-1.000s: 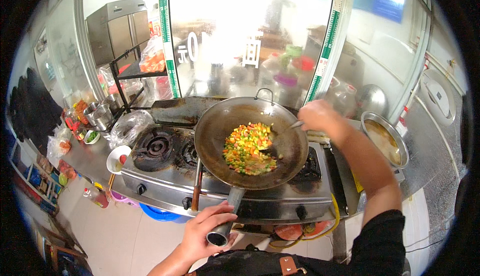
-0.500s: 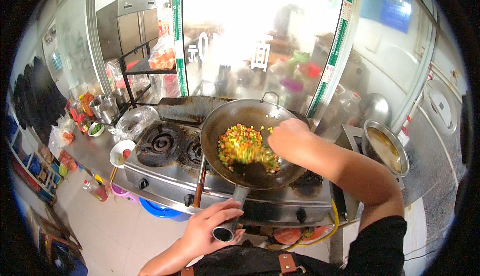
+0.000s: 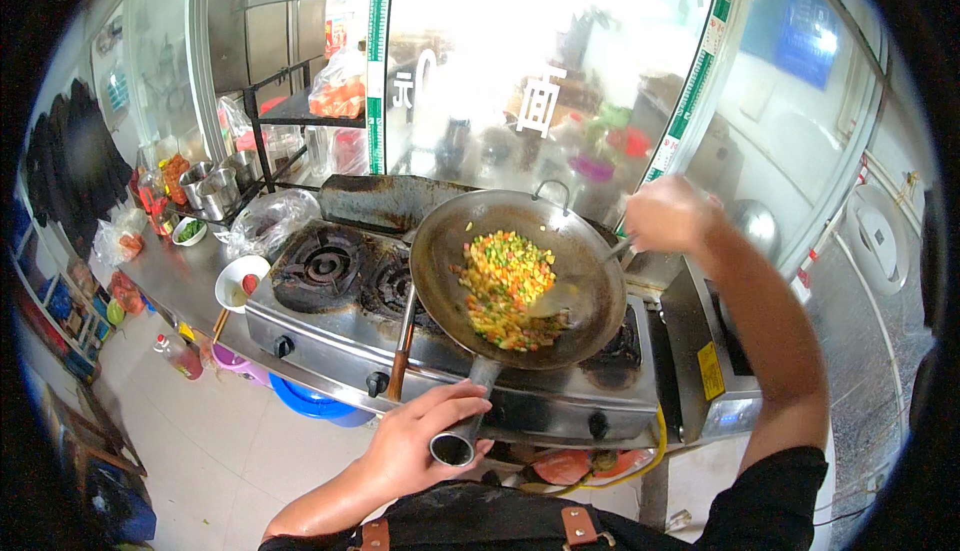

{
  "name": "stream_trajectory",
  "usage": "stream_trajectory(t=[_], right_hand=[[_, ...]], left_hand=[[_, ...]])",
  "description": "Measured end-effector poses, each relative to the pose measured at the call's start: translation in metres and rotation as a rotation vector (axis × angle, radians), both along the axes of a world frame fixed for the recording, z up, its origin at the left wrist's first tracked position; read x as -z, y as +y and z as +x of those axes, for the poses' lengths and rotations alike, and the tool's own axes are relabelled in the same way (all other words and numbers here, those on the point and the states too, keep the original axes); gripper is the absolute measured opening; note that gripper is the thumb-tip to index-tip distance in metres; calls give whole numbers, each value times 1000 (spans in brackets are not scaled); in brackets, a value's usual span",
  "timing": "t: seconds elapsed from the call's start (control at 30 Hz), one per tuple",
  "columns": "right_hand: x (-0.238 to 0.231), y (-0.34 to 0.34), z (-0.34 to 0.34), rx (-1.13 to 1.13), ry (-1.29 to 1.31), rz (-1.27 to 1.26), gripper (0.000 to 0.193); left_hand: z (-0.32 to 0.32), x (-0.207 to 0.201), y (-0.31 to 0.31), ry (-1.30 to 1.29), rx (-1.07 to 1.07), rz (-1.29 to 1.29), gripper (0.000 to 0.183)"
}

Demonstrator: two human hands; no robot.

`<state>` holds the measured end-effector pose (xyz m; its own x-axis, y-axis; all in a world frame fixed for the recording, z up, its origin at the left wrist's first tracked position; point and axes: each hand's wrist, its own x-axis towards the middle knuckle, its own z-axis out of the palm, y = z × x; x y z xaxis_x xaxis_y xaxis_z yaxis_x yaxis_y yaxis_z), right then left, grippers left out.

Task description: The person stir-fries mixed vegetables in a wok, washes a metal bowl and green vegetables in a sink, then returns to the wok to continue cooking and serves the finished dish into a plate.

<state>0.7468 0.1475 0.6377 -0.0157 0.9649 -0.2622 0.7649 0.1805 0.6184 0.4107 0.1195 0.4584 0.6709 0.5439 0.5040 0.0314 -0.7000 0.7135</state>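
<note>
A large steel wok point(image 3: 600, 321) sits on the right part of the stove, holding diced yellow, orange and green food point(image 3: 510, 271). My left hand point(image 3: 425, 431) wraps round the wok's hollow tube handle point(image 3: 455, 446), which points toward me. Raised beyond the wok's right rim, my right hand point(image 3: 672, 216) is closed round the handle of a long metal stirring utensil point(image 3: 555, 299). Its head lies among the food at the right of the wok; blur hides whether it is a ladle or a spatula.
Left of the wok is a bare burner point(image 3: 325, 263). A wooden-handled tool point(image 3: 399, 371) leans against the stove front. A white bowl point(image 3: 243, 281), a plastic bag point(image 3: 275, 221) and metal pots point(image 3: 215, 191) stand farther left. A blue basin point(image 3: 310, 399) is below the stove.
My right hand has moved up and right, from over the wok to beyond its rim. The food is pushed about and more spread. The metal pot of liquid at the right no longer shows.
</note>
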Motion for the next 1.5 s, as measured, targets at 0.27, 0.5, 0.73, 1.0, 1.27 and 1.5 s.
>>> stream_trajectory(t=[0.27, 0.5, 0.73, 1.0, 1.27, 1.5], right_hand=[[57, 17, -23, 45, -73, 97, 18], [-11, -15, -45, 106, 27, -30, 26], [47, 12, -88, -52, -115, 57, 19], [81, 25, -45, -8, -19, 85, 18], [-10, -12, 23, 289, 21, 30, 11], [69, 0, -19, -73, -60, 105, 15]], left_hand=[[-1, 1, -3, 2, -2, 17, 42], [3, 3, -3, -19, -15, 120, 42], [2, 0, -10, -12, -29, 43, 42], [0, 5, -6, -41, -28, 76, 42], [3, 11, -3, -52, -28, 76, 42], [5, 14, -5, -66, -11, 85, 42]])
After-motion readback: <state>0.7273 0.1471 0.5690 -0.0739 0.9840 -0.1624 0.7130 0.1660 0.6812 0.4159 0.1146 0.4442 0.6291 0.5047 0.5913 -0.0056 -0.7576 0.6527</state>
